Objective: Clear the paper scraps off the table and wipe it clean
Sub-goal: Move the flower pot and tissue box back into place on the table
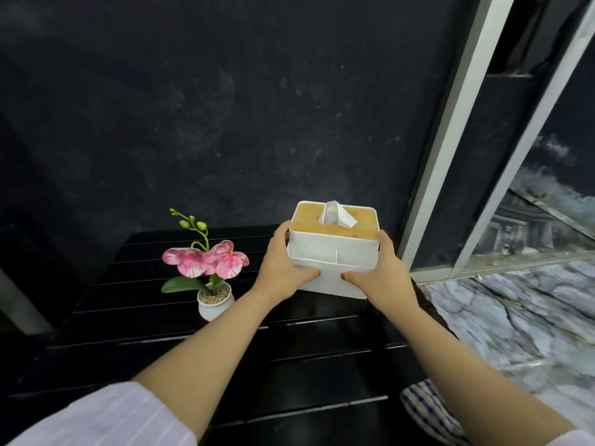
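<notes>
A white tissue box (pixel 333 252) with a wooden lid and one tissue (pixel 336 214) sticking up sits at the far right of the black slatted table (pixel 289 365). My left hand (pixel 283 268) grips its left side, thumb across the front. My right hand (pixel 383 272) grips its right side the same way. I cannot tell whether the box rests on the table or is raised a little. A blue-and-white striped cloth (pixel 428 410) hangs at the table's near right edge. No paper scraps show on the table.
A small white pot with a pink artificial orchid (pixel 209 272) stands left of the box, close to my left wrist. A dark wall rises behind the table. To the right run a metal door frame (pixel 450 140) and a marble floor (pixel 515 317).
</notes>
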